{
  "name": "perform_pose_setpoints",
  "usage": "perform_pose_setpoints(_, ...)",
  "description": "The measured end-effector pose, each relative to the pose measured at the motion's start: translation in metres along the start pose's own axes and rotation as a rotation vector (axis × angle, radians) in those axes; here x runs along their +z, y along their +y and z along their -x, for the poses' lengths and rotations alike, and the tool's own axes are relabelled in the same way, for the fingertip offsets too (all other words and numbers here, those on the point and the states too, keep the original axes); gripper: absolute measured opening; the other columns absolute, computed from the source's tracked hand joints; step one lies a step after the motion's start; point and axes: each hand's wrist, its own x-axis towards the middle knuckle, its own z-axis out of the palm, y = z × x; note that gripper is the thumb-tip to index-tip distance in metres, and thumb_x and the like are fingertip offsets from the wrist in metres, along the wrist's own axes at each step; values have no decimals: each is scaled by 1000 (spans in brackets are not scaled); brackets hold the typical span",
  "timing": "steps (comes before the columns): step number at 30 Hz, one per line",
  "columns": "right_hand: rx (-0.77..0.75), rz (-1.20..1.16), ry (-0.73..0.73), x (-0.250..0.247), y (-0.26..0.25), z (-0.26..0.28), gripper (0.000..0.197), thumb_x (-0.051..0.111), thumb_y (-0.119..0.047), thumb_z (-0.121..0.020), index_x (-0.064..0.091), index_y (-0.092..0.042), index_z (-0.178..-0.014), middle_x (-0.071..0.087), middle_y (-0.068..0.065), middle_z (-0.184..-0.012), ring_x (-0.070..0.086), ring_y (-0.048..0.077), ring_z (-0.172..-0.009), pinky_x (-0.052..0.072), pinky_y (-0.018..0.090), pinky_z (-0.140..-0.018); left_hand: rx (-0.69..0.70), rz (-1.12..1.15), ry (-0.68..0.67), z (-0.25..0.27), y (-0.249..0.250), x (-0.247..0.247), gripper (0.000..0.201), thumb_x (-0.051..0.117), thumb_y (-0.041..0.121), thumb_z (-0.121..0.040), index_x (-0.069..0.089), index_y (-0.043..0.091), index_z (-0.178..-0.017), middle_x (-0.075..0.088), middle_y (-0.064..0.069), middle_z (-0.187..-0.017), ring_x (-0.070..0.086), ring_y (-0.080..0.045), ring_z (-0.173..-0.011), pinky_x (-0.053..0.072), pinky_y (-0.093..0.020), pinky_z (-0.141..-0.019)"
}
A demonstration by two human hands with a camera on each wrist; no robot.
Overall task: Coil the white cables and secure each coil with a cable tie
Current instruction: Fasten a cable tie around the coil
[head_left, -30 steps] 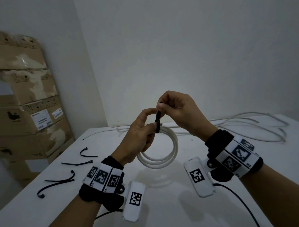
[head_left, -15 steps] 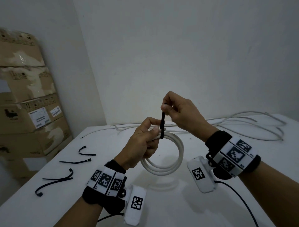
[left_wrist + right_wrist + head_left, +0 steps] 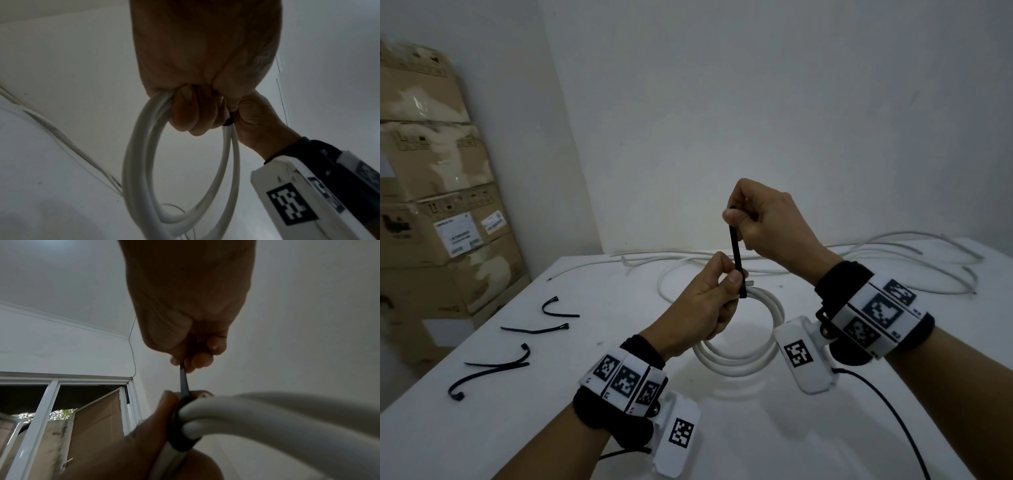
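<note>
White cable coil (image 3: 743,346) held above the counter (image 3: 551,428) while we cinch a black cable tie (image 3: 736,255).

Our left hand (image 3: 702,308) has its grip clamped on the coil's top, where the tie loops round the strands; our right hand (image 3: 767,222), above it, pinches the tie's tail upright. Loose white cables (image 3: 893,246) lie at the counter's far edge, spare black ties (image 3: 534,330) to the left, beside stacked cardboard boxes (image 3: 431,205).
</note>
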Motion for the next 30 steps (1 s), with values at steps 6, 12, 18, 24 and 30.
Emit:
perform_pose_setpoints(6, 88, 18, 44, 7, 8, 0, 14, 59, -6, -87, 53, -10, -76, 57, 1, -64, 62, 30, -72, 51, 38, -64, -100, 35, -37, 0, 0, 3, 22, 36, 28, -104, 33, 18, -85, 23, 4, -57, 14, -8, -45, 19, -15, -36)
perform_pose_setpoints(12, 186, -226, 107, 3, 8, 0, 22, 61, -6, -89, 51, -13, -70, 58, 2, -57, 54, 11, -45, 45, 25, -49, -152, 120, 1, -7, 7, -4, 21, 38, 24, -104, 36, 19, -84, 21, 2, -56, 12, -8, -43, 13, -14, -38)
perform_pose_setpoints(18, 199, -244, -13, -6, 11, 1, 12, 62, -8, -90, 57, -6, -80, 62, 0, -54, 58, 14, -44, 40, 17, -44, -122, -134, 47, -11, 14, -11, 19, 50, 22, -98, 46, 15, -81, 58, -6, -60, 42, -14, -49, 21, -23, -43)
perform_pose_setpoints(24, 224, -218, -30, -3, 10, -6, 20, 59, -4, -90, 52, -11, -72, 59, 2, -57, 55, 6, -41, 41, 17, -44, -52, -64, 117, -7, 11, -1, 20, 51, 20, -99, 49, 6, -84, 61, -7, -62, 44, -13, -47, 28, -17, -39)
perform_pose_setpoints(30, 308, -360, 97, -3, 15, 2, 13, 59, -15, -93, 57, -8, -82, 63, 7, -64, 55, 13, -46, 43, 24, -47, -160, -12, 115, -17, 12, -8, 18, 50, 25, -99, 51, 12, -86, 54, -6, -61, 41, -16, -46, 22, -17, -39)
